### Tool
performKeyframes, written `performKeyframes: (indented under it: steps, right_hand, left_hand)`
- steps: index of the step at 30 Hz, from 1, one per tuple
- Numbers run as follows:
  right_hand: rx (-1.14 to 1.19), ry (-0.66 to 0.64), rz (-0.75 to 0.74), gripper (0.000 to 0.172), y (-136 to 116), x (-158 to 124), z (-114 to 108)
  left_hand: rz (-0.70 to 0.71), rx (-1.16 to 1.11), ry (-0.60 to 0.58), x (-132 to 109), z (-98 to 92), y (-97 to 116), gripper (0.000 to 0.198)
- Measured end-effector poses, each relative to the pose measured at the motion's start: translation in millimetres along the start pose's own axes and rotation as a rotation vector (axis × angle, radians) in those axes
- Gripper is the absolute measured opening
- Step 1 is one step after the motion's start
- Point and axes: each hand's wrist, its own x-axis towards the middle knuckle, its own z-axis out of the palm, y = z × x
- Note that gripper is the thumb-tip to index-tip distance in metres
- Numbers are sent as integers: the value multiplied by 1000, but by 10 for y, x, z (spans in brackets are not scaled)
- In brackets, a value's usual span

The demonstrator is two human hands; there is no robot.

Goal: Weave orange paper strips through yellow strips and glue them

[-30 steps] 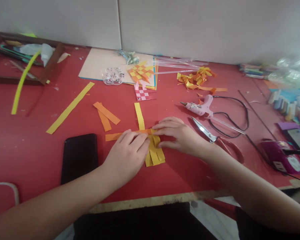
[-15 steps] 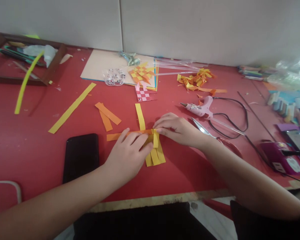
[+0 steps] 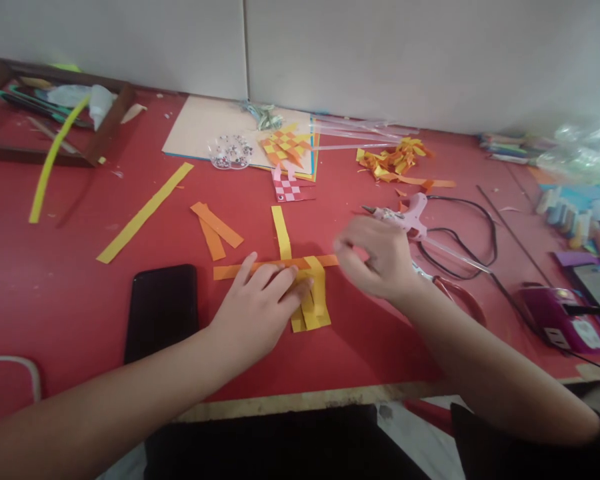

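Pressing open-palmed, the left hand (image 3: pixel 260 303) pins the woven yellow-and-orange paper strips (image 3: pixel 316 293): seemingly light, crease-prone, best held at crossings. The right hand (image 3: pixel 380 260) hovers blurred, its grip unclear.

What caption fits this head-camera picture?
Left hand pins woven yellow and orange paper strips to the red table; right hand hovers near a pink glue gun.

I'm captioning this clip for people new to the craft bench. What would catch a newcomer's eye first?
The red table dominates, and at its middle the left hand presses flat on crossed yellow and orange paper strips. The right hand, blurred, hovers just right of them, near a pink glue gun. A black phone lies left of the left hand.
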Motion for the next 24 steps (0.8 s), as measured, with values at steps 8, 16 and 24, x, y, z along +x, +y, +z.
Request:
performKeyframes:
  steps: [8,16,24]
  right_hand:
    - [58,-402,-196,32,11,-85,-63]
    - [64,-348,-108,37,26,-52,-11]
    - [-189,-247,31,35,118,-79,196]
  left_hand:
    - [1,7,18,6,25,0,33]
    - [-4,20,16,5,21,2,40]
    - [-9,-4,27,1,20,13,38]
